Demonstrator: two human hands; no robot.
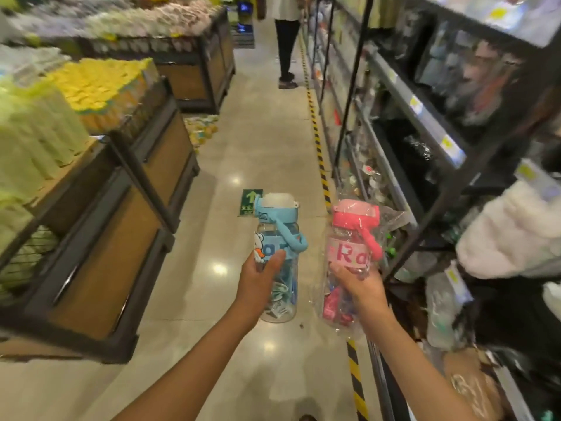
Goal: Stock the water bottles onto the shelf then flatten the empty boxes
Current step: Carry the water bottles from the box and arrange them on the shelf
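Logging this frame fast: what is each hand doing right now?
Left hand: grips the blue bottle.
Right hand: grips the pink bottle.

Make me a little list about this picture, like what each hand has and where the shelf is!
place: shop aisle
left hand: grips the blue bottle
right hand: grips the pink bottle, wrapped in clear plastic
shelf: on the right; neither bottle is on it yet
floor: yellow-black tape runs along the shelf
far down the aisle: a person standing
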